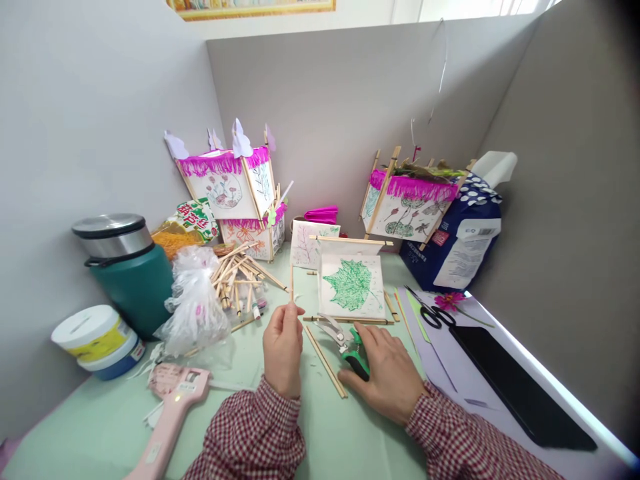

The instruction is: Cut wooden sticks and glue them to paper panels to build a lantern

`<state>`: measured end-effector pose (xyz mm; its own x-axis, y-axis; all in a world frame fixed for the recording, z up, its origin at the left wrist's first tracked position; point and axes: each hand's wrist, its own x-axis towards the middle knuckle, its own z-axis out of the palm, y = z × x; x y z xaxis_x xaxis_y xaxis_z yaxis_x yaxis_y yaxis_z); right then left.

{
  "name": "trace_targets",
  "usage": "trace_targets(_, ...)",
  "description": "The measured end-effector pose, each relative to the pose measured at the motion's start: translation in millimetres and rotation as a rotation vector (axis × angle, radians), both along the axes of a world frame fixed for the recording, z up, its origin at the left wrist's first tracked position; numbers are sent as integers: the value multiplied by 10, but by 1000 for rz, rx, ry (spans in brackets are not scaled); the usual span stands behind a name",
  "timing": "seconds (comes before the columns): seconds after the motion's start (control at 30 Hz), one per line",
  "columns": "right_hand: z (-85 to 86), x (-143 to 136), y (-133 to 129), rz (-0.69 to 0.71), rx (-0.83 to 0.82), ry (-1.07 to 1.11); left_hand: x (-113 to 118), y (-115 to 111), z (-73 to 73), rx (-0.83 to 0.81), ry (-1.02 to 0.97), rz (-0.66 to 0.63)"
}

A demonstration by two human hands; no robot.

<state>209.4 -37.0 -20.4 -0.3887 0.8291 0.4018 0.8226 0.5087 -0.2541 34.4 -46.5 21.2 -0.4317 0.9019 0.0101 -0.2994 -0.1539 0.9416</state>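
My left hand (283, 347) is closed, pinching a thin wooden stick (291, 283) that points up from the fingertips. My right hand (387, 370) lies around the green handles of a pair of pruning shears (356, 353), thumb on one side and fingers on the other. The shears' blades are parted and point toward the far left. Two bare sticks (325, 360) lie side by side between my hands. Just beyond the shears, a white panel with a green leaf print (353, 285) sits among wooden sticks at its top and bottom.
To the left are a pink glue gun (173, 413), a plastic bag (195, 307), a teal flask (130, 280), a tub (100, 337) and a stick pile (243, 280). Decorated paper lanterns (227, 190) (410, 203) stand behind. Black scissors (437, 315) and a dark phone-like slab (520, 387) lie right.
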Motion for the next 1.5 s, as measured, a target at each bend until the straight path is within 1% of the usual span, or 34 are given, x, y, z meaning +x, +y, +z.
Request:
trace_targets(0.07, 11, 29, -10, -17, -16, -47, -11, 2, -16, 15, 46, -7)
trace_targets(0.13, 42, 68, -29, 1, -35, -86, -21, 1, -21, 7, 73, -41)
trace_targets(0.2, 109, 109, -52, 44, -51, -91, -25, -11, -16, -13, 92, -110)
trace_targets(0.27, 220, 136, -68, 80, -57, -39, -14, -39, -6, -10, 143, -183)
trace_targets(0.33, 365, 131, -60, 101, -78, 87, 18, -77, -2, 25, 235, -252)
trace_targets(0.4, 500, 82, -16, 106, -159, 288, 63, -114, -10, 64, 344, -338)
trace_targets(0.47, 576, -7, 54, 106, -283, 506, 107, -141, -31, 73, 454, -418)
trace_targets(0.5, 582, -60, 92, 116, -329, 590, 124, -149, -43, 67, 513, -443)
trace_targets(0.57, 533, -165, 153, 141, -371, 711, 141, -157, -65, 52, 632, -448)
trace_targets(0.67, 377, -276, 185, 183, -394, 832, 139, -153, -80, 44, 754, -401)
trace_targets(0.77, 244, -313, 167, 216, -448, 944, 137, -136, -82, -4, 730, -316)
trace_targets(0.83, 197, -312, 151, 221, -455, 985, 144, -122, -91, -48, 699, -278)
trace_targets(0.93, 166, -303, 133, 199, -393, 964, 157, -108, -122, -58, 742, -260)
trace_targets(1.07, 149, -300, 111, 185, -303, 883, 160, -111, -167, -45, 897, -184)
trace_targets(1.13, 148, -301, 100, 179, -277, 853, 154, -119, -173, -36, 972, -168)
trace_targets(1.3, 163, -301, 61, 174, -234, 810, 166, -150, -162, 24, 1120, -193)
trace_targets(1.4, 166, -299, 56, 149, -162, 790, 204, -179, -151, 84, 1201, -192)
trace_targets(1.47, 159, -294, 79, 111, -146, 837, 223, -194, -137, 162, 1209, -232)
trace_targets(1.5, 154, -291, 98, 93, -175, 893, 226, -196, -129, 190, 1171, -252)
